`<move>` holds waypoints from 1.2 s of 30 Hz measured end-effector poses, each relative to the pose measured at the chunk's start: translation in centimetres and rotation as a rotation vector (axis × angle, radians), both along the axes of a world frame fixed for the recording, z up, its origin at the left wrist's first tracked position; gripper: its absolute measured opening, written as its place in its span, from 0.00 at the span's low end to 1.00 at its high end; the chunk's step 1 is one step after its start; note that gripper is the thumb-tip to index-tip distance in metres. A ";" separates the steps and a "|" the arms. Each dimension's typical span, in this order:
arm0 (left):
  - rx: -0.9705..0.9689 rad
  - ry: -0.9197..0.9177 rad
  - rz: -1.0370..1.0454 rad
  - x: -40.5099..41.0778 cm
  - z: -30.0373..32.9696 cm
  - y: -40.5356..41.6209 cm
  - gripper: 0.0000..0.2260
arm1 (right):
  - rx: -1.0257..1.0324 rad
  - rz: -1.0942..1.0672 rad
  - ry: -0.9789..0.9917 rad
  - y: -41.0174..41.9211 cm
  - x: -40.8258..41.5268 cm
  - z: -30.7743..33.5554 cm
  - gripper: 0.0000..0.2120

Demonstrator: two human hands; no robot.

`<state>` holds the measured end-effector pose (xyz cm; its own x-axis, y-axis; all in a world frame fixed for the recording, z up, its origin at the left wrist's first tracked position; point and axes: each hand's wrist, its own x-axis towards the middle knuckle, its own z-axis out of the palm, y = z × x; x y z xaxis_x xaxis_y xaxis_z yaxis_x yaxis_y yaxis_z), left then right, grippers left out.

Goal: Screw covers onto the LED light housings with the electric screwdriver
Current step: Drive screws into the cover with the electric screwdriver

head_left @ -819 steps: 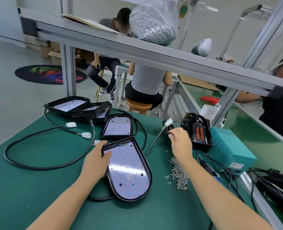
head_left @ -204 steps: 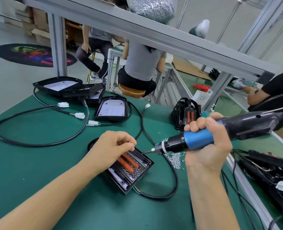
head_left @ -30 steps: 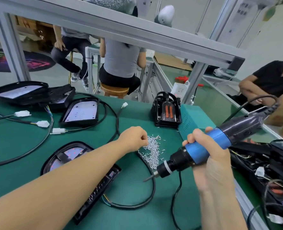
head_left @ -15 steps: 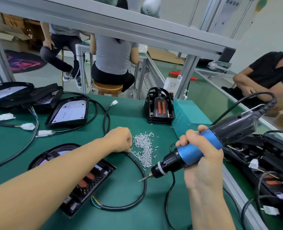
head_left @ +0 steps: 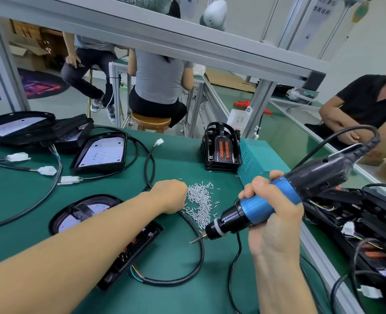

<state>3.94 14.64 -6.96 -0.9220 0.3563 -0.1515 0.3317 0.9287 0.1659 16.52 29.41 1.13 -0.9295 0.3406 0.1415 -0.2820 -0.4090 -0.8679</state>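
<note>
1. So, nearest the camera, the right hand [head_left: 275, 214] has its fingers wrapped tight around the blue barrel of the electric screwdriver [head_left: 264, 206]. The tool is tilted, bit pointing down-left and hanging just above the green mat [head_left: 171, 298], touching nothing. Its cord loops off the back toward the right.
2. Left of that, the LED light housing [head_left: 92, 210] lies flat on the mat with the left forearm crossing over it, so a good part of it is hidden. A black cable [head_left: 198, 252] curls out of its near end and arcs around under the bit.
3. The left hand [head_left: 170, 196] sits at the left edge of the screw pile [head_left: 200, 205], fingers curled down into a loose fist. Whether it actually has a screw pinched is impossible to tell, since the fingertips are hidden.
4. Bare mat shows in front of the housing and between the cable loop and the right wrist. The right side is tighter: the table's metal edge rail [head_left: 318, 254] runs close by the right arm, with a tangle of black parts and wires [head_left: 368, 227] beyond it.
5. Further back, a stack of black covers [head_left: 221, 147] stands against a teal box [head_left: 257, 157].
6. Far left, more housings [head_left: 101, 152] with white connectors [head_left: 47, 171] sit near the table's back edge.
</note>
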 end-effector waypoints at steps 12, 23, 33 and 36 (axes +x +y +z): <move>1.151 -0.111 0.222 4.2 4.2 -5.1 0.06 | -0.200 -0.069 0.202 -1.0 -0.6 0.8 0.13; 1.368 -0.233 0.305 14.3 3.5 -12.1 0.04 | -0.297 0.070 0.336 -7.7 0.0 2.3 0.08; 1.041 0.125 0.296 18.3 0.9 -16.3 0.09 | -0.094 0.231 0.279 -11.8 1.0 -0.4 0.11; 1.025 0.149 0.267 19.5 0.0 -15.2 0.09 | -0.021 0.244 0.283 -11.5 1.5 -0.9 0.12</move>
<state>23.39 -0.55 -7.00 -0.9735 0.0340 0.2262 0.2196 0.4147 0.8830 17.98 17.86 0.22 -0.9090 0.1193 0.3994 -0.4011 -0.5108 -0.7603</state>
